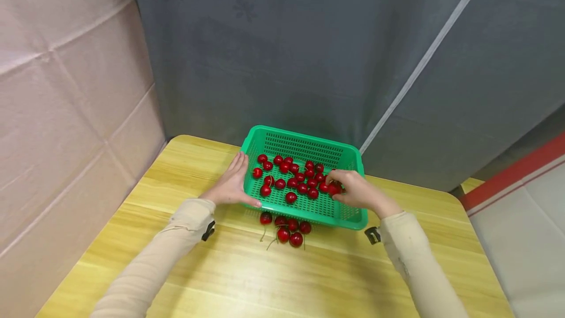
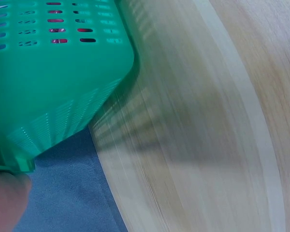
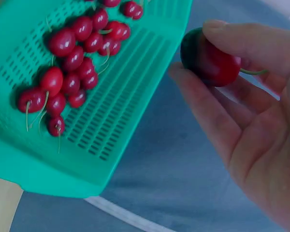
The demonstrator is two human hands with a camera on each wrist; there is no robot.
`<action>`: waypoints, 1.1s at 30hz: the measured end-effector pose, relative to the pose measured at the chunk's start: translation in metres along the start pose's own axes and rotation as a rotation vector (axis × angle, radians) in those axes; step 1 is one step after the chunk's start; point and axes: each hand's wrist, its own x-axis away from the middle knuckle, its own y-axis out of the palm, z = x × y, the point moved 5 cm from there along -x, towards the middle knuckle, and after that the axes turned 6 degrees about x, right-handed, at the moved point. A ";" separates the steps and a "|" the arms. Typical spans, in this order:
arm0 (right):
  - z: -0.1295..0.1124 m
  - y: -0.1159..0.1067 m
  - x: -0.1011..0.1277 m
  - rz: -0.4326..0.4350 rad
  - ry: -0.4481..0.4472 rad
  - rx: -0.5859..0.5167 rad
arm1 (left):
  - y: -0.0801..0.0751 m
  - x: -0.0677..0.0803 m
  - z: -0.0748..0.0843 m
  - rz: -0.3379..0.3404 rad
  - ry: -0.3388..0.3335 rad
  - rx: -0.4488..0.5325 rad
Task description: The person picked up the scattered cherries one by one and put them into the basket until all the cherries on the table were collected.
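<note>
A green plastic basket point(image 1: 309, 215) with slotted walls stands on the wooden table, several red cherries point(image 1: 302, 188) spread over its bottom. At its left front corner my left hand point(image 1: 231, 185) holds the basket, fingers along the left side and thumb on the front rim. Only a bit of that hand point(image 2: 7, 200) shows by the rim in the left wrist view. Over the basket's right part, my right hand point(image 1: 355, 190) pinches a cherry point(image 3: 215, 63) between thumb and fingers. Its surface looks dark on one side, and more red shows behind it within the hand.
Several cherries with stems point(image 1: 296, 239) lie on the table point(image 1: 247, 278) just in front of the basket. A dark grey curtain point(image 1: 265, 63) hangs behind the table, and a pale panelled wall point(image 1: 79, 112) rises on the left.
</note>
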 end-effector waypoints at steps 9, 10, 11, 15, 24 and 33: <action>0.050 0.009 -0.036 -0.156 0.150 -0.028 | -0.001 -0.001 0.002 0.004 0.014 0.004; 0.055 0.010 -0.040 -0.166 0.168 -0.030 | 0.000 -0.001 0.002 0.003 0.015 0.005; 0.060 0.011 -0.043 -0.175 0.181 -0.028 | 0.000 -0.001 0.002 0.003 0.012 0.006; 0.076 0.016 -0.054 -0.201 0.226 -0.055 | 0.001 -0.001 0.002 0.008 0.014 0.000; 0.101 0.026 -0.061 -0.235 0.383 -0.082 | 0.002 0.000 0.003 0.018 0.018 -0.005; 0.113 0.033 -0.066 -0.215 0.432 -0.101 | 0.001 0.001 0.002 0.022 0.009 -0.006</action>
